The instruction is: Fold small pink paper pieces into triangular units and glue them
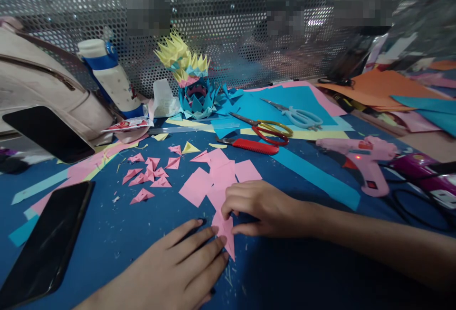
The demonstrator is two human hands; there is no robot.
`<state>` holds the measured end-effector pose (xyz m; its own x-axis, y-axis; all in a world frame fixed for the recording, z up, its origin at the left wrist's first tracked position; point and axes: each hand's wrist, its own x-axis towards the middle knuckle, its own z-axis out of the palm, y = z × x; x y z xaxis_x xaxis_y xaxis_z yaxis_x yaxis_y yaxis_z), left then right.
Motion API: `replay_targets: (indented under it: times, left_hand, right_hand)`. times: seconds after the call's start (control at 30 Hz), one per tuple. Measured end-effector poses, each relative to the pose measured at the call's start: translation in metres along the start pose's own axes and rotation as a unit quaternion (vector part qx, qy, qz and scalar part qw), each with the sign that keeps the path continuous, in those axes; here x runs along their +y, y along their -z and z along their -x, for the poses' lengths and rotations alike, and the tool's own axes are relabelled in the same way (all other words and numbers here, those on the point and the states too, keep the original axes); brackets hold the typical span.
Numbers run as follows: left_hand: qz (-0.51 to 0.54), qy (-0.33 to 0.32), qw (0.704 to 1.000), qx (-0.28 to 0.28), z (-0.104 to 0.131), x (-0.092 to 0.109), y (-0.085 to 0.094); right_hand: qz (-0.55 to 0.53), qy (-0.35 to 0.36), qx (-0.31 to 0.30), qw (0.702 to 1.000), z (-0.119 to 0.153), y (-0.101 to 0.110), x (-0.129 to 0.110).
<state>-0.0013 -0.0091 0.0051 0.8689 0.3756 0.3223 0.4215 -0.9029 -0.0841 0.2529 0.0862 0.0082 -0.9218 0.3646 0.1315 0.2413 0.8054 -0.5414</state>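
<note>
A partly folded piece of pink paper (224,231) lies on the blue table between my hands. My left hand (178,262) rests with fingers stretched out, their tips on the paper's left edge. Curled over the upper right of the same piece is my right hand (261,208), its fingers bent and thumb extended against the paper. Just beyond lie several pink paper squares (195,186), some overlapping. To their left is a loose group of small folded pink triangles (151,172), with one folded yellow triangle (190,147) nearby.
Behind the squares lie a red-handled cutter (254,146), red-and-yellow scissors (272,131) and blue scissors (302,117). A pink glue gun (366,158) sits right, its light lit. Two phones (50,239), a bottle (110,77) and a bag stand left. A folded-paper model (197,94) stands at the back.
</note>
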Motion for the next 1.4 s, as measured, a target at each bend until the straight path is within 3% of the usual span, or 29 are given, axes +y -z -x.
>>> replay_targets:
  times: [0.2, 0.33, 0.5, 0.63, 0.83, 0.97, 1.07, 1.2, 1.4]
  left_hand:
    - [0.01, 0.001, 1.0, 0.007, -0.001, -0.001, 0.0]
    - [0.02, 0.024, 0.998, 0.051, -0.002, 0.0, 0.004]
    - [0.024, 0.027, 0.995, 0.088, 0.001, -0.002, 0.008]
    - [0.034, 0.033, 0.994, 0.1, 0.007, -0.002, -0.004]
    - [0.027, 0.019, 0.996, 0.078, 0.012, 0.001, -0.013]
    - [0.022, 0.016, 0.997, 0.07, 0.013, 0.001, -0.012]
    - [0.019, 0.011, 0.997, 0.067, 0.01, 0.0, -0.01]
    - [0.016, 0.007, 0.999, 0.041, 0.004, -0.002, -0.003]
    - [0.022, 0.041, 0.998, 0.041, 0.002, -0.001, -0.004]
  right_hand:
    - [-0.006, 0.002, -0.001, 1.0, 0.0, -0.001, 0.001]
    - [-0.026, 0.018, 0.007, 0.999, 0.001, -0.001, 0.002]
    - [-0.006, 0.017, 0.09, 0.996, 0.002, -0.001, -0.002]
    - [0.015, -0.009, 0.12, 0.993, 0.002, -0.005, -0.005]
    - [0.009, -0.025, 0.168, 0.985, 0.004, -0.015, -0.01]
    - [-0.035, -0.051, 0.163, 0.985, 0.005, -0.02, -0.019]
    - [-0.056, -0.021, 0.139, 0.988, 0.006, -0.021, -0.021]
    - [-0.058, 0.037, 0.118, 0.991, 0.007, -0.016, -0.017]
    - [0.002, 0.018, 0.08, 0.997, 0.007, -0.007, -0.009]
